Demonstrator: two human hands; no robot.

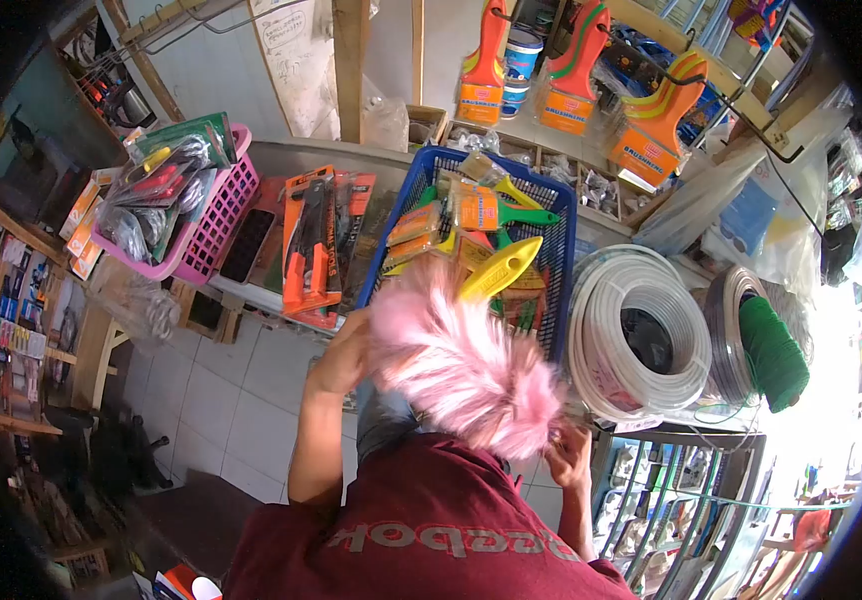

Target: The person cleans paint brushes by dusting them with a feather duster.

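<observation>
A fluffy pink duster [466,365], blurred by motion, lies slantwise between my two hands, over the near side of a blue basket [564,270]. My left hand [341,355] is at its upper left end, with the fingertips hidden by the fluff. At its lower right end my right hand [570,455] has its fingers curled round the end, partly hidden. The basket holds paintbrushes, among them a yellow-handled brush [503,268] just above the duster and a green-handled brush [501,210].
Left of the basket are orange-packed tools [312,245], a dark phone-like object [248,245] and a pink basket [236,195] of packets. Cable coils [591,340] and green cord [774,352] stand to the right. Packaged brushes [566,95] hang above.
</observation>
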